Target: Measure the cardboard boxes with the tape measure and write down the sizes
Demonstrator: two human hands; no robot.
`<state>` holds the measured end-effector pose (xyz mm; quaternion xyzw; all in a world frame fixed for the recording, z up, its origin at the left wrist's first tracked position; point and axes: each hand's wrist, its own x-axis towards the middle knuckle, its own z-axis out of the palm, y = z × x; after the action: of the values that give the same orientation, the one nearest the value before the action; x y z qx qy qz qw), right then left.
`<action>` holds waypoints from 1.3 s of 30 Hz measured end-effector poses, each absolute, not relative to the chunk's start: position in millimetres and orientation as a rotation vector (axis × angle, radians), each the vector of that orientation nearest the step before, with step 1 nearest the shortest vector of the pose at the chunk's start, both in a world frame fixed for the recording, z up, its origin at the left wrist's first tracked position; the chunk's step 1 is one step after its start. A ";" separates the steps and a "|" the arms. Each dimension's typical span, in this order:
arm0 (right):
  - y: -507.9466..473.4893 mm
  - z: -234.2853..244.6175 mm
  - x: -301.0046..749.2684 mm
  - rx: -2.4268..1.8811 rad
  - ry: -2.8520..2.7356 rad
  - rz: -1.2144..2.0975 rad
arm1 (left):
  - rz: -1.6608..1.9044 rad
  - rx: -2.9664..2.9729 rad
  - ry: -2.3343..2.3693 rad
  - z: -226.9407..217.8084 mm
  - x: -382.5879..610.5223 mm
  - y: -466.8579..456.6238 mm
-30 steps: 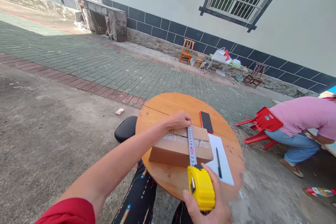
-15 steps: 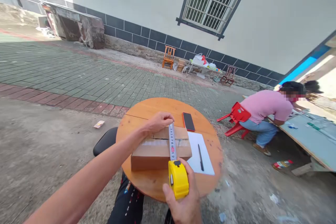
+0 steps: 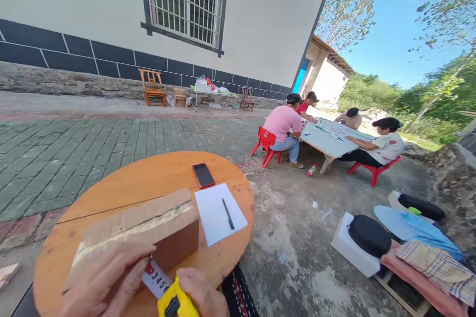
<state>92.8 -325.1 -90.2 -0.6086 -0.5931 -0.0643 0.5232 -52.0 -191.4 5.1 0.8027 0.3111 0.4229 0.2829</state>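
A closed cardboard box (image 3: 174,237) with tape along its top lies on the round wooden table (image 3: 163,163). At the box's near side, my left hand (image 3: 111,277) pinches the end of the white measuring blade (image 3: 156,281). My right hand (image 3: 204,292) grips the yellow tape measure case (image 3: 178,302), cut off by the bottom edge. A short stretch of numbered blade runs between my hands. Right of the box, a black pen (image 3: 228,214) rests on a white sheet of paper (image 3: 211,208). Behind the paper lies a phone (image 3: 203,176) with a red edge.
Several people sit around a large table (image 3: 327,141) to the right, on red plastic chairs (image 3: 267,138). A bottle (image 3: 311,170) stands on the ground there. White boxes (image 3: 340,240) and folded cloths (image 3: 439,262) are at the far right. A wooden chair (image 3: 152,90) stands by the wall.
The view has swung right. My left hand has moved from the box's far edge to its near side, still holding the blade end. Less blade shows between my hands.
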 end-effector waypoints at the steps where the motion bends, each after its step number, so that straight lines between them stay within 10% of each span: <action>1: -329.7 -86.6 89.7 -1.465 -1.372 -0.121 | 1.149 2.141 0.824 5.7 -52.9 -198.9; 24: -197.5 -16.5 112.0 -1.334 -1.234 0.671 | 0.830 1.940 0.891 28.7 -18.4 -65.3; 39: -210.9 -37.5 95.6 -1.470 -1.375 0.349 | 0.823 1.616 1.031 28.1 -38.3 -35.2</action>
<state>95.6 -210.9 -37.5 -0.6138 -0.5740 0.1455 0.5221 -38.3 -35.2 28.1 0.6692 0.4272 0.3407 0.5036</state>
